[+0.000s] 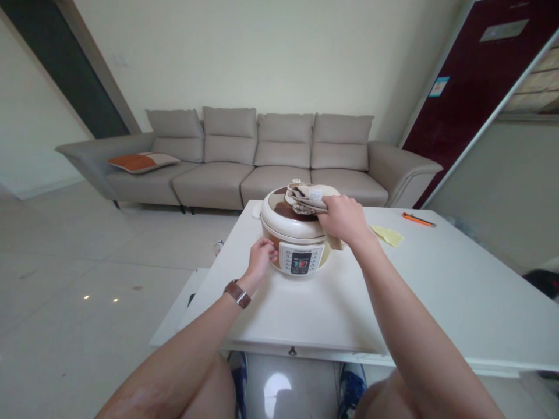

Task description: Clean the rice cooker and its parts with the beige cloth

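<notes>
A round white and brown electric cooker (290, 230) stands on the white table (305, 314), its lid down and its control panel (300, 259) facing me. My right hand (344, 216) is closed on a folded beige-grey cloth (309, 199) with a white tag, which lies against the lid's top. Part of the cloth hangs down the cooker's right side. My left hand (262, 256), below a brown watch strap (237, 294), is at the cooker's front left side with its fingers curled in. Whether those fingers hold anything cannot be made out.
To the cooker's right on the table lie a yellow cloth (388, 235) and an orange utility knife (418, 219). A small knob (292, 351) is on the table's front edge. Behind stands a grey sofa (279, 174) with an orange and beige cushion (142, 162).
</notes>
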The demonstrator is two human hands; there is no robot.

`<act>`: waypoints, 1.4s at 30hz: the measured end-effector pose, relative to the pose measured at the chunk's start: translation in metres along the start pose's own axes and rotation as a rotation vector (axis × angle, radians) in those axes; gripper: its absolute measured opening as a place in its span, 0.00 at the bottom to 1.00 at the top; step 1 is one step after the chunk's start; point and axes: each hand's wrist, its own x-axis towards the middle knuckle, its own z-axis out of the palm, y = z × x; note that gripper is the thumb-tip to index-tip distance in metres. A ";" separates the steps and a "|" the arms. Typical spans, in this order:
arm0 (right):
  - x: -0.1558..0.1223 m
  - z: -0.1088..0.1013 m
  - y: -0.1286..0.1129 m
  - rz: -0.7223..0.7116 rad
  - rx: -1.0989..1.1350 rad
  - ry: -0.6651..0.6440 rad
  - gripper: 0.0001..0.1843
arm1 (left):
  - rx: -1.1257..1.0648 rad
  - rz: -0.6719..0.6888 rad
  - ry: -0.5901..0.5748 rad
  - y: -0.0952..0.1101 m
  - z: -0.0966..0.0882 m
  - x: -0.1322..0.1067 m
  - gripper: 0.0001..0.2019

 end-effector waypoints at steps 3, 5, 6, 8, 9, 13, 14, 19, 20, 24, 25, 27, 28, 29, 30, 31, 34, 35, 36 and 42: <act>-0.004 -0.005 -0.012 -0.051 -0.003 -0.009 0.18 | -0.007 -0.004 0.003 -0.001 0.002 0.001 0.07; -0.002 -0.003 -0.012 -0.034 -0.010 -0.012 0.18 | -0.009 -0.006 0.001 -0.001 0.003 0.001 0.06; -0.001 -0.001 -0.011 -0.012 -0.016 -0.010 0.18 | -0.008 -0.005 0.001 -0.001 0.003 0.000 0.06; 0.003 0.004 -0.005 0.041 -0.030 0.007 0.19 | -0.005 -0.005 -0.001 0.000 0.003 -0.001 0.06; 0.005 0.005 -0.003 0.061 -0.039 0.018 0.20 | -0.003 -0.006 -0.004 0.000 0.003 -0.001 0.07; 0.007 0.006 -0.004 0.039 -0.064 0.034 0.19 | 0.012 -0.021 -0.019 0.002 0.001 -0.002 0.08; 0.007 0.004 -0.008 0.021 -0.066 0.034 0.19 | 0.015 -0.023 -0.021 0.002 0.000 -0.002 0.09; 0.003 -0.003 -0.040 -0.071 -0.039 0.030 0.16 | 0.022 -0.011 -0.009 0.001 -0.006 -0.002 0.14; 0.001 -0.004 -0.048 -0.097 -0.031 0.022 0.16 | 0.026 -0.008 -0.007 0.001 -0.008 -0.001 0.15; -0.005 -0.006 -0.078 -0.255 0.014 -0.015 0.16 | 0.033 -0.008 -0.010 0.003 -0.013 0.000 0.16; -0.007 -0.007 -0.083 -0.299 0.024 -0.018 0.16 | 0.031 -0.012 -0.009 0.004 -0.014 0.001 0.16; -0.010 -0.005 -0.092 -0.381 0.039 -0.014 0.15 | 0.030 -0.019 0.000 0.005 -0.016 0.003 0.15; -0.011 -0.004 -0.095 -0.411 0.043 -0.011 0.15 | 0.033 -0.021 0.005 0.006 -0.017 0.004 0.14; -0.012 -0.002 -0.098 -0.437 0.044 -0.011 0.16 | 0.037 -0.022 0.011 0.007 -0.018 0.005 0.14; -0.012 0.001 -0.100 -0.455 0.040 -0.017 0.16 | 0.044 -0.024 0.017 0.008 -0.019 0.006 0.13; -0.012 0.004 -0.101 -0.466 0.033 -0.025 0.16 | 0.050 -0.028 0.024 0.008 -0.020 0.006 0.13; -0.012 0.011 -0.104 -0.459 0.011 -0.037 0.16 | 0.066 -0.040 0.044 0.010 -0.024 0.008 0.13; -0.011 0.012 -0.104 -0.446 0.011 -0.033 0.16 | 0.071 -0.042 0.049 0.010 -0.026 0.009 0.13; -0.010 0.012 -0.104 -0.429 0.016 -0.032 0.16 | 0.075 -0.043 0.054 0.010 -0.028 0.009 0.13; -0.002 -0.002 -0.089 -0.272 0.057 -0.103 0.17 | 0.086 -0.035 0.077 0.011 -0.042 0.010 0.13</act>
